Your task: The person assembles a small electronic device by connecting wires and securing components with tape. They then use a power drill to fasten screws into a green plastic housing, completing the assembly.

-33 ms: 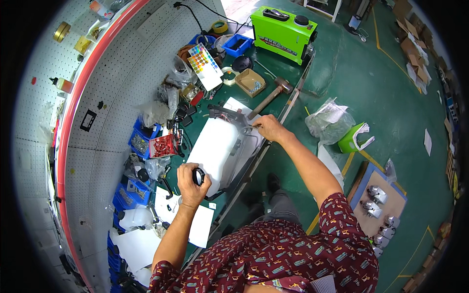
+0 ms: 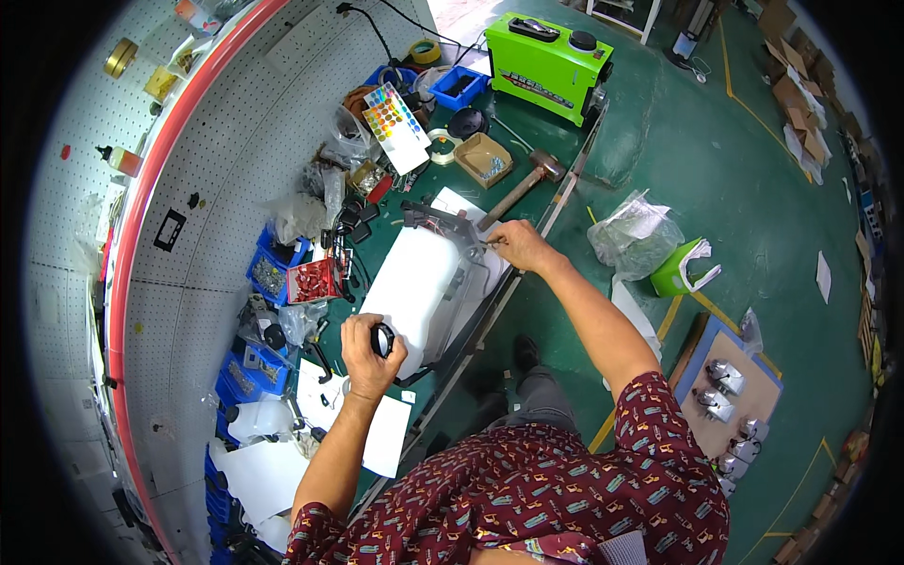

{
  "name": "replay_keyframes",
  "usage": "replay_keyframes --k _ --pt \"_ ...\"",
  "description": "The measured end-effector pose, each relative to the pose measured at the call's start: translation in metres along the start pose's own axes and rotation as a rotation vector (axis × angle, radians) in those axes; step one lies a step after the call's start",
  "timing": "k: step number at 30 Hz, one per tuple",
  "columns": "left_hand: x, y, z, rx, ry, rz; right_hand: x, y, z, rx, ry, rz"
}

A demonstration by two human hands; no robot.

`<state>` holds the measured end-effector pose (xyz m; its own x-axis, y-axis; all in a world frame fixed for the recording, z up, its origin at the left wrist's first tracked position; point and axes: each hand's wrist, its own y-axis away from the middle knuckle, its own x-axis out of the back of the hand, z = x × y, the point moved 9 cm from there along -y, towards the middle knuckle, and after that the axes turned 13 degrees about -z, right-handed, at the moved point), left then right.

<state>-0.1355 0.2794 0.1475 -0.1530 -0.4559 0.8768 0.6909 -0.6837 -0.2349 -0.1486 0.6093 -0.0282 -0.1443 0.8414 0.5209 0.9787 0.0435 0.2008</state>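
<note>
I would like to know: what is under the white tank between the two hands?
A white sheet shows past the far end of the white tank and seems to run under it. What lies directly beneath its middle is covered and cannot be seen.

wide fisheye view from the person's head, facing steeply down, patterned shirt (image 2: 537, 485) close at the lower edge, left hand (image 2: 373, 358) and right hand (image 2: 521, 247) farther off mid-frame, counter (image 2: 379, 250) slanting across, pegboard wall (image 2: 212, 212) bowed at left, floor (image 2: 772, 235) filling the right

The left hand (image 2: 365, 365) is curled, lower left of centre; the right hand (image 2: 524, 249) sits upper right of centre, its forearm (image 2: 598, 318) outstretched.
</note>
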Motion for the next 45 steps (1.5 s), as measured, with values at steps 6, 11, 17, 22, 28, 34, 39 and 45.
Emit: replay_keyframes --k 6,11,17,22,28,34,39,45 --pt "0.001 0.0 0.0 0.018 0.016 0.007 -0.021 0.003 0.015 -0.022 -0.303 -0.033" --pt "0.001 0.001 -0.001 0.014 0.017 0.013 -0.046 0.012 0.008 0.079 -0.325 0.018" --pt "0.003 0.001 -0.001 0.012 0.014 0.011 -0.045 0.01 0.004 0.098 -0.396 0.032" --pt "0.002 0.0 -0.001 0.02 0.012 0.003 -0.062 0.019 0.019 -0.304 -0.873 -0.235" --pt "0.002 0.002 -0.002 0.019 0.019 0.019 -0.031 0.023 -0.004 -0.262 0.283 -0.14" --pt "-0.002 0.004 -0.008 0.027 0.024 0.004 -0.035 0.066 0.063 -0.233 -0.955 -0.085" --pt "-0.003 0.004 -0.009 0.019 0.023 0.006 -0.04 0.088 0.089 -0.248 -0.862 -0.16" --pt "-0.003 0.004 -0.008 0.034 0.022 -0.004 -0.021 0.104 0.099 -0.271 -0.678 -0.028"
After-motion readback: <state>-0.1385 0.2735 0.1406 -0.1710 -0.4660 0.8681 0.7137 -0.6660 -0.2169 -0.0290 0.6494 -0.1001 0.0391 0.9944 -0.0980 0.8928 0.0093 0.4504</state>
